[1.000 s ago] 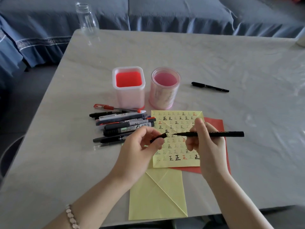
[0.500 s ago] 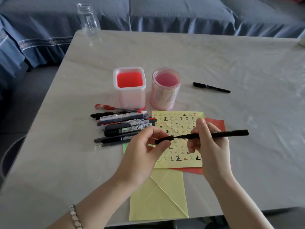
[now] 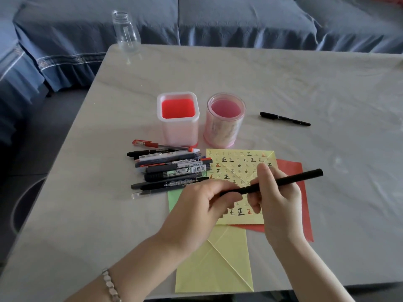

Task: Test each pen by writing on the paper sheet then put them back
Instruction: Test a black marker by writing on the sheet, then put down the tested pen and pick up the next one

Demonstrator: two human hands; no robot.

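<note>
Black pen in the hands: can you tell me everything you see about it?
The black pen is long, thin, matte and plastic-looking. It slants in the air above the yellow sheet, back end pointing up to the right. Its cap sits on the lower left end, a seam showing. The left hand pinches the cap; the right hand grips the barrel.

Pens, cups, paper on table

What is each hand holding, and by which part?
Both hold one black pen: the left hand pinches its cap end, and the right hand grips the barrel just behind the cap.
</note>
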